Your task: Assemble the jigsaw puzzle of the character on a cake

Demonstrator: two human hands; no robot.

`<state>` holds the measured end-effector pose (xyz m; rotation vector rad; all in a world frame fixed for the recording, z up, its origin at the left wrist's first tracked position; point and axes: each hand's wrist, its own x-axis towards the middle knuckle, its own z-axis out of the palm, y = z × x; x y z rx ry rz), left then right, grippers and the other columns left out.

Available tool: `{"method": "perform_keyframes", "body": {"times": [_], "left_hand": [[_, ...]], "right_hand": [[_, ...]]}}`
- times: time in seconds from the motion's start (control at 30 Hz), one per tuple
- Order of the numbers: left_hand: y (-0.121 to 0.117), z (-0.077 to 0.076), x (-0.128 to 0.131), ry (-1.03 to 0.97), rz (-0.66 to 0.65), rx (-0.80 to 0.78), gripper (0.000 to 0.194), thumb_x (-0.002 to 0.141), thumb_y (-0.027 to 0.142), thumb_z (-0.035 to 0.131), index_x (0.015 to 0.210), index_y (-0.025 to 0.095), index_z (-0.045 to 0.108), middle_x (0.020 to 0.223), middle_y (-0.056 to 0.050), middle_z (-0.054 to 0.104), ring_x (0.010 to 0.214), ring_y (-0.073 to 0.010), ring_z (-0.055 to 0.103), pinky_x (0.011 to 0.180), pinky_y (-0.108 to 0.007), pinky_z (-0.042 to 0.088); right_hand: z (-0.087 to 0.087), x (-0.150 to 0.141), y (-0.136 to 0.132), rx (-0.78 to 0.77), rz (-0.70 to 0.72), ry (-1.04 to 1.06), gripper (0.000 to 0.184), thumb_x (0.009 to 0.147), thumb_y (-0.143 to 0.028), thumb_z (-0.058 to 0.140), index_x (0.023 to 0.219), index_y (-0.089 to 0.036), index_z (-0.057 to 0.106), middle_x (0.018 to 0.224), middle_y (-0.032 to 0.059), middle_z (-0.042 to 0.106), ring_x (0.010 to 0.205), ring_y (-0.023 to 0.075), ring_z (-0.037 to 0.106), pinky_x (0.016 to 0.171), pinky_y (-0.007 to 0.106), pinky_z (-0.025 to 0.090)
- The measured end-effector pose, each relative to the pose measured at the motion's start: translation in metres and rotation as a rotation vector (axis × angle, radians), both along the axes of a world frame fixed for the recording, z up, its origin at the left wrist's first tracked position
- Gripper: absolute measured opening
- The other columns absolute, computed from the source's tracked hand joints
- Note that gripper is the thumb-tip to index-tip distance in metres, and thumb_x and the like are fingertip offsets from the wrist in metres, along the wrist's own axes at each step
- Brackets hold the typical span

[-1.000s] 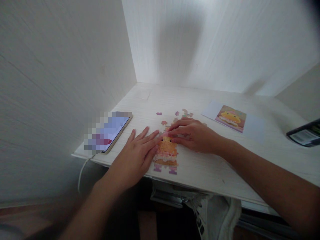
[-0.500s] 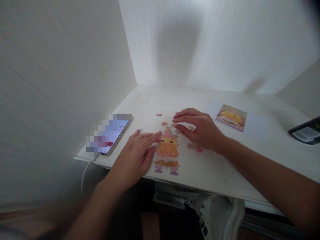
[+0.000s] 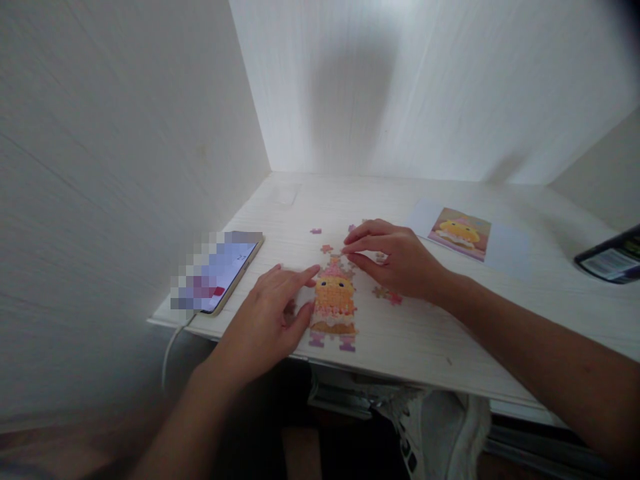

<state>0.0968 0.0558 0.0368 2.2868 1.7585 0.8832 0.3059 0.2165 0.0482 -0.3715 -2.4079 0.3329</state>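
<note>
A partly joined jigsaw puzzle (image 3: 334, 297) lies on the white desk, showing a yellow plush figure with a pink hat and purple pieces at its near end. My left hand (image 3: 273, 310) rests at its left edge, fingers apart, index fingertip beside the hat. Just beyond the top of the puzzle, my right hand (image 3: 395, 260) pinches a small jigsaw piece (image 3: 344, 252) between thumb and fingers; most of that piece is covered. Loose pieces lie around: a pink one (image 3: 327, 249), a purple one (image 3: 315, 231), and a small cluster (image 3: 389, 295) under the right wrist.
To the left lies a phone (image 3: 227, 270) with a white cable (image 3: 169, 353) running over the desk edge. A picture card (image 3: 461, 233) of the plush figure sits on pale paper at the back right. A dark bottle (image 3: 613, 257) lies at the far right. White panels enclose the desk.
My right thumb and fingers have closed together on a piece beyond the puzzle's top. The left hand has shifted slightly, its index finger staying by the puzzle's left edge.
</note>
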Motion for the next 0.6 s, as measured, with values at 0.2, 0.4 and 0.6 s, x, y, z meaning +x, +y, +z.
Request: {"method": "perform_keyframes", "body": {"times": [0.2, 0.4, 0.6], "left_hand": [[-0.004, 0.005, -0.014, -0.025, 0.008, -0.052, 0.06, 0.092, 0.04, 0.066, 0.146, 0.028, 0.042, 0.129, 0.0, 0.062, 0.12, -0.0198, 0.056, 0.121, -0.045, 0.028], [-0.006, 0.006, -0.027, -0.001, 0.017, -0.082, 0.074, 0.085, 0.052, 0.073, 0.147, 0.032, 0.04, 0.133, 0.0, 0.06, 0.128, -0.0233, 0.052, 0.119, -0.049, 0.031], [-0.005, 0.008, -0.017, 0.051, -0.063, -0.048, 0.074, 0.084, 0.05, 0.075, 0.145, 0.024, 0.042, 0.138, -0.006, 0.057, 0.129, -0.025, 0.051, 0.122, -0.05, 0.028]], "right_hand": [[-0.001, 0.001, 0.001, -0.017, 0.011, -0.025, 0.021, 0.091, -0.017, 0.06, 0.105, -0.02, 0.074, 0.107, 0.0084, 0.071, 0.099, 0.0208, 0.064, 0.091, 0.04, 0.052], [-0.002, 0.0, 0.003, -0.015, 0.008, -0.083, 0.021, 0.093, -0.018, 0.058, 0.106, -0.018, 0.075, 0.106, 0.0092, 0.072, 0.098, 0.0206, 0.065, 0.09, 0.039, 0.052], [0.0, 0.0, 0.0, -0.065, 0.06, -0.169, 0.022, 0.094, -0.034, 0.063, 0.102, -0.018, 0.076, 0.1, 0.0092, 0.074, 0.092, 0.0195, 0.067, 0.085, 0.036, 0.052]]}}
